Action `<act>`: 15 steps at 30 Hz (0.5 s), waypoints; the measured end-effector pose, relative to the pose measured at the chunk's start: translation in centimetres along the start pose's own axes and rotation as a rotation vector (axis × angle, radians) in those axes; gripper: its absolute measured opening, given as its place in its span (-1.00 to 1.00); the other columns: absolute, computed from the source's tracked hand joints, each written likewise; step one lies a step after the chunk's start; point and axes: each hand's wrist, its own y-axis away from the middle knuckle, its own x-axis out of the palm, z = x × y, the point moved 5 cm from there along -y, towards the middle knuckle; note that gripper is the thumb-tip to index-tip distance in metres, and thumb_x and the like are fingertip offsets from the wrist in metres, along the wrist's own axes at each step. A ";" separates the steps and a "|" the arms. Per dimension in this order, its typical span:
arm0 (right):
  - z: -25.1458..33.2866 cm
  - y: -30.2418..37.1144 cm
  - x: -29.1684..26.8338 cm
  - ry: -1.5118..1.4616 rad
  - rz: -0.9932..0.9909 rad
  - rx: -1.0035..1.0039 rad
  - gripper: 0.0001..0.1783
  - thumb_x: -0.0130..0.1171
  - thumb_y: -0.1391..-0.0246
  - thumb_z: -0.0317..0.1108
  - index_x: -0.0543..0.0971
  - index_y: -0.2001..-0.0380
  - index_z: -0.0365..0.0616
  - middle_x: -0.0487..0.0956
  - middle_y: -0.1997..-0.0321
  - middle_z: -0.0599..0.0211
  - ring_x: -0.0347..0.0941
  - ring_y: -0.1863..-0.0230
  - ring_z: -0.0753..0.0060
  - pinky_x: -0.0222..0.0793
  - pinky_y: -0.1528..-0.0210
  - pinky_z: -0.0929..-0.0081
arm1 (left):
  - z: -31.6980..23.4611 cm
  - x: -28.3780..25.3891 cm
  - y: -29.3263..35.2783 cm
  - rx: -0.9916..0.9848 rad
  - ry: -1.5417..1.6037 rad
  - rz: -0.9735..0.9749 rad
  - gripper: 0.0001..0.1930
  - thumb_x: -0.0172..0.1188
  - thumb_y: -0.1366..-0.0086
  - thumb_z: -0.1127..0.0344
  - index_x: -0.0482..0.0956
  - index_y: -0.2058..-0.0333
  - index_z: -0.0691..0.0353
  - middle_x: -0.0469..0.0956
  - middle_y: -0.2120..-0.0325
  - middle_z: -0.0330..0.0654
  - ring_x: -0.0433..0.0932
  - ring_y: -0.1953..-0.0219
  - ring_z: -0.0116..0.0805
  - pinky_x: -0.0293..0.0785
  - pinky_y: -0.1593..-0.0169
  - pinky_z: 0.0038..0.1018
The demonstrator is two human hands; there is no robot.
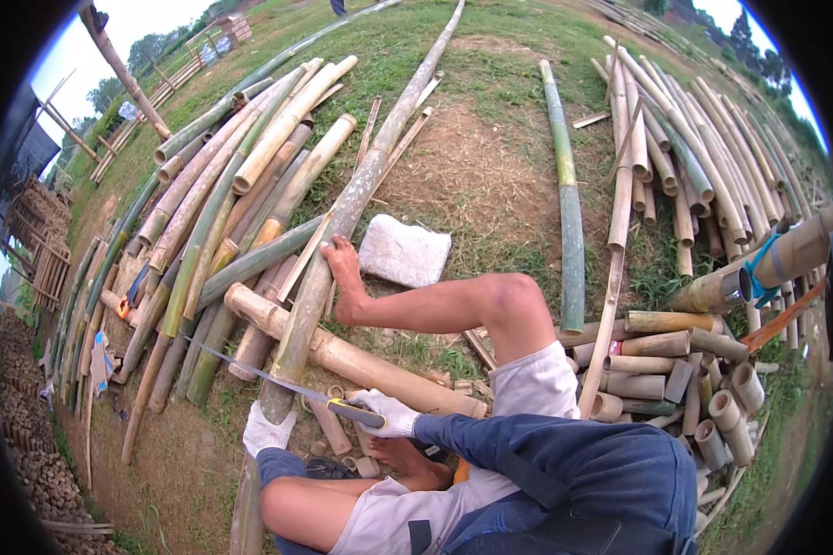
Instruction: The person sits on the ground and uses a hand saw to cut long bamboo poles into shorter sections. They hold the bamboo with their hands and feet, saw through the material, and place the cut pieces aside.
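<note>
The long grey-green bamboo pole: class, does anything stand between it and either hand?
Nothing visible blocks the white-gloved left hand, which lies on the pole. The white-gloved right hand grips a yellow-and-black handsaw whose blade crosses the pole; nothing else intervenes.

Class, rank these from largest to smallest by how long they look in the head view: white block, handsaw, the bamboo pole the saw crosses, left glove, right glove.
1. Bamboo pole, by far
2. Handsaw
3. White block
4. Left glove and right glove: too alike to rank
</note>
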 end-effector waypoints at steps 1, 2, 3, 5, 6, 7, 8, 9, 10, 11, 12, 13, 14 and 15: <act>0.0 0.1 0.1 -0.024 -0.016 0.011 -0.35 0.40 -0.25 -0.13 0.55 -0.36 -0.03 0.66 -0.18 -0.12 0.57 -0.22 -0.30 0.52 -0.26 -0.10 | 0.0 -0.1 0.0 -0.017 -0.019 0.006 -0.11 0.69 0.05 -0.25 0.63 -0.21 0.06 0.78 -0.03 0.02 0.75 -0.08 0.19 0.68 -0.15 -0.01; 0.3 0.1 0.2 -0.042 -0.032 -0.031 -0.37 0.40 -0.25 -0.13 0.56 -0.34 -0.04 0.66 -0.17 -0.12 0.56 -0.23 -0.28 0.50 -0.28 -0.10 | -0.2 -0.2 0.1 -0.007 -0.001 0.014 -0.11 0.69 0.05 -0.24 0.63 -0.22 0.05 0.78 -0.01 0.02 0.75 -0.07 0.19 0.68 -0.15 0.00; 0.1 0.2 0.4 -0.011 -0.019 0.007 -0.39 0.39 -0.26 -0.13 0.58 -0.33 -0.04 0.66 -0.17 -0.12 0.55 -0.25 -0.26 0.49 -0.29 -0.10 | -0.2 -0.3 0.1 -0.017 -0.012 0.019 -0.12 0.69 0.05 -0.24 0.63 -0.20 0.06 0.78 -0.01 0.03 0.76 -0.07 0.19 0.68 -0.14 0.00; -0.2 0.3 0.7 -0.042 -0.036 0.048 -0.43 0.38 -0.28 -0.12 0.61 -0.31 -0.04 0.67 -0.16 -0.14 0.56 -0.20 -0.28 0.50 -0.28 -0.10 | -0.3 -0.4 0.1 -0.011 -0.036 0.017 -0.12 0.69 0.05 -0.22 0.62 -0.19 0.10 0.77 -0.03 0.04 0.75 -0.07 0.19 0.67 -0.13 0.01; -0.2 0.3 0.7 -0.047 -0.066 0.013 -0.43 0.37 -0.29 -0.14 0.57 -0.31 -0.06 0.66 -0.14 -0.16 0.56 -0.22 -0.30 0.50 -0.28 -0.10 | -0.4 -0.3 0.1 -0.007 -0.016 0.007 -0.12 0.69 0.05 -0.21 0.62 -0.20 0.10 0.77 -0.03 0.04 0.75 -0.08 0.18 0.67 -0.14 0.01; -0.4 0.4 1.1 -0.057 -0.034 0.024 -0.43 0.36 -0.30 -0.16 0.54 -0.31 -0.07 0.66 -0.13 -0.18 0.56 -0.24 -0.32 0.50 -0.29 -0.10 | -0.4 -0.3 0.1 -0.018 -0.015 0.015 -0.11 0.69 0.05 -0.20 0.61 -0.21 0.09 0.77 -0.04 0.04 0.75 -0.08 0.18 0.67 -0.14 0.01; -0.6 0.3 1.2 -0.045 -0.034 0.040 -0.40 0.36 -0.30 -0.15 0.52 -0.34 -0.07 0.65 -0.15 -0.19 0.56 -0.26 -0.32 0.49 -0.30 -0.10 | -0.5 -0.3 0.1 -0.011 -0.020 0.005 -0.11 0.70 0.05 -0.20 0.61 -0.21 0.10 0.77 -0.04 0.05 0.75 -0.09 0.18 0.67 -0.15 0.01; -0.7 0.3 1.0 -0.049 -0.087 -0.003 -0.41 0.37 -0.30 -0.14 0.54 -0.33 -0.06 0.66 -0.16 -0.18 0.56 -0.24 -0.31 0.49 -0.29 -0.10 | -0.5 -0.3 0.2 -0.011 -0.028 -0.001 -0.11 0.70 0.05 -0.20 0.62 -0.21 0.10 0.77 -0.04 0.05 0.74 -0.09 0.18 0.67 -0.15 0.01; -0.8 0.3 1.1 -0.051 -0.090 -0.021 -0.41 0.37 -0.29 -0.13 0.57 -0.33 -0.05 0.66 -0.18 -0.16 0.56 -0.22 -0.31 0.49 -0.28 -0.09 | -0.6 -0.3 0.2 -0.023 -0.054 0.000 -0.12 0.70 0.05 -0.19 0.62 -0.21 0.10 0.76 -0.04 0.05 0.74 -0.10 0.18 0.66 -0.15 0.01; -1.2 0.3 1.2 -0.043 -0.078 0.017 -0.41 0.38 -0.28 -0.11 0.59 -0.32 -0.03 0.66 -0.19 -0.15 0.57 -0.20 -0.30 0.49 -0.27 -0.08 | -0.7 -0.4 0.3 -0.014 -0.032 -0.001 -0.11 0.70 0.05 -0.19 0.62 -0.21 0.10 0.76 -0.04 0.05 0.74 -0.10 0.19 0.66 -0.16 0.01; -1.0 0.2 1.1 -0.049 -0.095 -0.049 -0.42 0.39 -0.28 -0.12 0.60 -0.31 -0.04 0.66 -0.19 -0.15 0.57 -0.19 -0.30 0.50 -0.26 -0.08 | -0.7 -0.5 0.3 -0.019 -0.031 0.000 -0.11 0.70 0.05 -0.19 0.62 -0.21 0.10 0.76 -0.04 0.05 0.74 -0.10 0.19 0.66 -0.16 0.01; -1.1 0.2 1.1 -0.040 -0.100 -0.063 -0.43 0.39 -0.28 -0.12 0.61 -0.30 -0.05 0.67 -0.18 -0.15 0.58 -0.18 -0.30 0.50 -0.25 -0.08 | -0.7 -0.6 0.4 -0.030 -0.039 -0.001 -0.11 0.70 0.05 -0.19 0.62 -0.21 0.11 0.76 -0.04 0.06 0.74 -0.10 0.20 0.66 -0.17 0.01; -1.4 0.1 1.2 -0.023 -0.085 -0.025 -0.44 0.39 -0.28 -0.12 0.62 -0.28 -0.06 0.68 -0.18 -0.15 0.59 -0.18 -0.30 0.51 -0.23 -0.08 | -0.7 -0.6 0.4 -0.033 -0.016 0.000 -0.11 0.70 0.05 -0.19 0.62 -0.22 0.11 0.76 -0.05 0.06 0.74 -0.10 0.20 0.66 -0.17 0.01; -1.2 0.1 1.1 -0.037 -0.107 -0.082 -0.45 0.39 -0.28 -0.12 0.63 -0.28 -0.07 0.69 -0.17 -0.14 0.59 -0.17 -0.30 0.51 -0.22 -0.08 | -0.8 -0.7 0.5 -0.038 -0.007 0.005 -0.10 0.70 0.06 -0.19 0.62 -0.23 0.11 0.76 -0.05 0.06 0.74 -0.10 0.20 0.66 -0.17 0.01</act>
